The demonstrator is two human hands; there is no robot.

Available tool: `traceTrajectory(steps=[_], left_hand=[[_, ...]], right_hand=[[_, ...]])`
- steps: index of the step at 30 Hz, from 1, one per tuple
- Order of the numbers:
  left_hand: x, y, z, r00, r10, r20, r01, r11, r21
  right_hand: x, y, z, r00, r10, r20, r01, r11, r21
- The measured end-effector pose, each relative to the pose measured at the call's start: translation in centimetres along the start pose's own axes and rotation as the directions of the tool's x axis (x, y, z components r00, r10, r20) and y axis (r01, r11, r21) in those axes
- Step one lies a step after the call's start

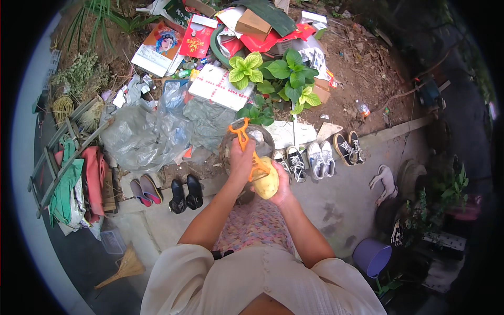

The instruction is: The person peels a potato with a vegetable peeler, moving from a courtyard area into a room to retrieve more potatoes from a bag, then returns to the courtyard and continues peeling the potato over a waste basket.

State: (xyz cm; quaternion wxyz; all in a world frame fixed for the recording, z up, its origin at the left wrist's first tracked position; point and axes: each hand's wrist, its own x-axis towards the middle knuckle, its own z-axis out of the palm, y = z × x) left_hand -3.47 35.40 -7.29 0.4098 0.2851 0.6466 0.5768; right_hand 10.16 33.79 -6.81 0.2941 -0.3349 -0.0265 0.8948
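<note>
An orange peeler is gripped in my left hand, with fingers closed round its middle. It has a forked end at the top and another orange end resting against a pale yellow potato. My right hand wraps the potato from its right side and underneath, in front of my flowered skirt. Behind my hands is a round metal basin, partly hidden by them; I cannot make out its contents.
Plastic sheeting, boxes and leafy plants lie ahead. Slippers, black boots and several sneakers line the concrete edge. A small dog lies to the right, near a purple bucket. A broom lies left.
</note>
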Motion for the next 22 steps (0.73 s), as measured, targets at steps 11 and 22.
traceTrajectory(steps=[11, 22], left_hand=[[-1.3, 0.5, 1.1, 0.995, 0.091, -0.046, -0.085, 0.99, 0.114], [2.1, 6.2, -3.3, 0.965, 0.201, -0.17, -0.232, 0.955, -0.186]], right_hand=[[0.3, -0.5, -0.1, 0.989, 0.07, -0.128, -0.09, 0.982, -0.164], [-2.4, 2.5, -3.8, 1.0, -0.02, -0.019, 0.022, 0.996, 0.081]])
